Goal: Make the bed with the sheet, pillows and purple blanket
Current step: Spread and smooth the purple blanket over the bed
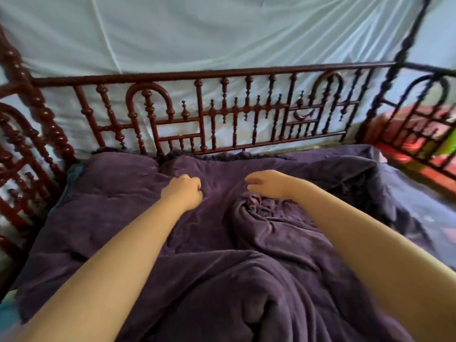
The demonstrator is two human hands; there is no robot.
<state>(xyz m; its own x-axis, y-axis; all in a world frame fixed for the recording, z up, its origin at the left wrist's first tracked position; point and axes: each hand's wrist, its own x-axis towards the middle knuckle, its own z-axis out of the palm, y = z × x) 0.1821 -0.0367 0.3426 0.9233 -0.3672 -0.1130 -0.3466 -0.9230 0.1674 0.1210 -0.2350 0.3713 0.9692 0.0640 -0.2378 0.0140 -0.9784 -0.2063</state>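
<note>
purple blanket (123, 218): bunched at centre. left hand (183, 193) fingers curled, seemingly gripping it; right hand (269, 185) loosely open. advice: pull far edge evenly toward headboard (222, 112).

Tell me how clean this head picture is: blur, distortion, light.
Head view: wide-angle bend curves the headboard rail and bedposts; motion blur smears the edges, worst at the colourful cloth on the right. The purple blanket, left hand and right hand are soft but readable. Light is even and dim, no glare.
</note>
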